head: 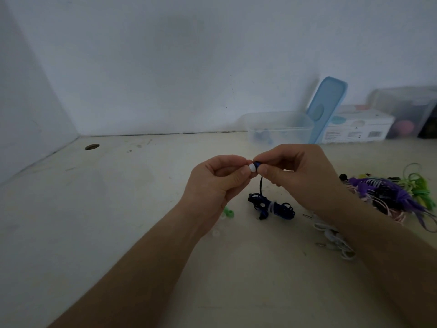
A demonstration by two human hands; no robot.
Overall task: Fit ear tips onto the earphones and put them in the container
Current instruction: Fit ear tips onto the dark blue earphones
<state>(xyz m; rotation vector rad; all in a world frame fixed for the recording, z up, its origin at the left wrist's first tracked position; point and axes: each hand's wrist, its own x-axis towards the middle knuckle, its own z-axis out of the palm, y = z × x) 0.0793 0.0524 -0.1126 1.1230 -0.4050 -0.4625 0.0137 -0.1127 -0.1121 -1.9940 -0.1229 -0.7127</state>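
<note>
On the near part of the pale, scuffed wooden desktop point(118, 221), a tangle of white wired earphones point(331, 237) lies under the right forearm. A small clear ear tip point(215, 232) and a loose green silicone ear tip point(228, 213) sit by the left wrist. Just beyond is the dark blue earphone cable, bundled and tied with a pale band point(272, 207). One strand rises from it to the hands above.

The right hand point(300, 174) pinches the dark blue earbud point(257, 164) between thumb and curled fingers. The bud's long axis runs level, side to side, its nozzle pointing toward the person's left. The left hand point(217, 178) pinches a white rounded ear tip point(252, 167) at that nozzle end, touching the bud; whether it is fully seated I cannot tell.

To the right lies a heap of purple, green, pink and black corded earphones point(397, 192). Farther back by the wall stands a clear rectangular plastic container point(279, 126) with a few bluish items inside, well apart from the hands. A light blue lid point(327, 107) leans upright beside it. Next comes a white cardboard box point(359, 127) with a barcode and print too blurred to read, then a clear plastic tub point(406, 107). A round hole point(92, 146) is cut in the desk's far left corner, where plain bluish-white walls point(165, 67) meet.
</note>
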